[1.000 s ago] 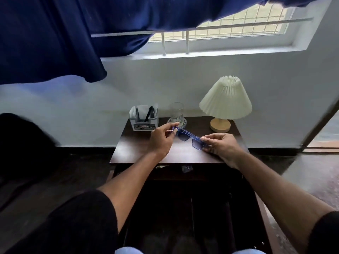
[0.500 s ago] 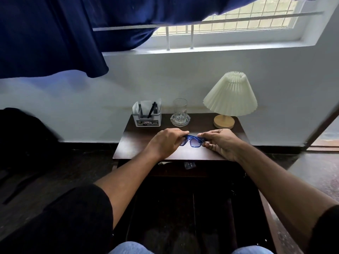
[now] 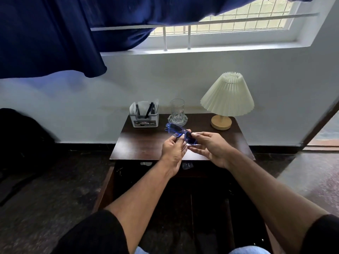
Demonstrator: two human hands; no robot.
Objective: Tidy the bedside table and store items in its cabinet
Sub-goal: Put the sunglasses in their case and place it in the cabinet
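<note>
Blue-framed sunglasses (image 3: 176,130) are held up above the dark wooden bedside table (image 3: 143,143). My left hand (image 3: 173,153) has its palm toward me and pinches the frame from below with its fingertips. My right hand (image 3: 211,146) pinches the right lens end between thumb and fingers. Below the tabletop the cabinet (image 3: 183,189) is dark, and its inside cannot be made out.
At the back of the table stand a white organiser box (image 3: 145,120) with dark pens and papers, a clear glass (image 3: 177,109) on a glass dish, and a pleated cream lamp (image 3: 227,94). A dark blue curtain (image 3: 55,33) hangs overhead at left. A dark bag (image 3: 22,136) sits left on the floor.
The sunglasses have been lifted off the tabletop and tilted, with the left lens now higher. My left hand has turned palm up beneath them; my right hand keeps its pinch.
</note>
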